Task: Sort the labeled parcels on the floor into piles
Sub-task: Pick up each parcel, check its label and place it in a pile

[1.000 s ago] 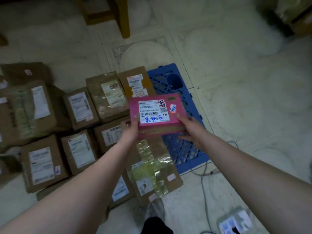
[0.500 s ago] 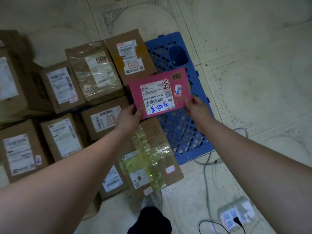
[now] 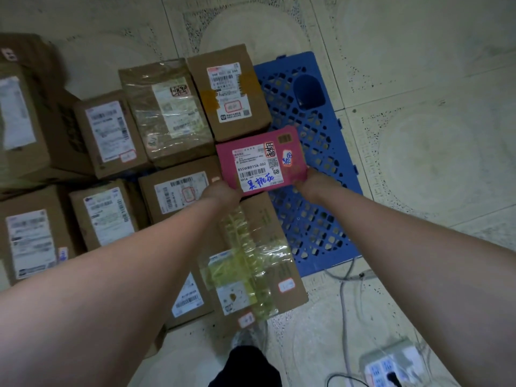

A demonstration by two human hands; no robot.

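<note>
A flat pink parcel [image 3: 259, 160] with a white barcode label and blue handwriting is held low over the floor, between a brown box with orange tape [image 3: 227, 92] behind it and a taped brown box [image 3: 257, 258] in front. My left hand [image 3: 220, 192] grips its near left corner and my right hand [image 3: 314, 181] grips its near right corner. Several brown labelled parcels [image 3: 109, 134] lie in rows on the floor to the left. The pink parcel's right side overlaps the blue plastic pallet [image 3: 315, 163].
The floor is pale patterned tile [image 3: 418, 79]. Grey cables [image 3: 344, 291] run from the pallet's near edge to a white power strip [image 3: 391, 364] at the lower right. My shoe and dark trouser leg [image 3: 245, 356] stand just below the taped box.
Both hands have lowered the pink parcel toward the floor and levelled it, into the gap beside the pallet. The camera has tilted further down, so the rows of boxes appear closer.
</note>
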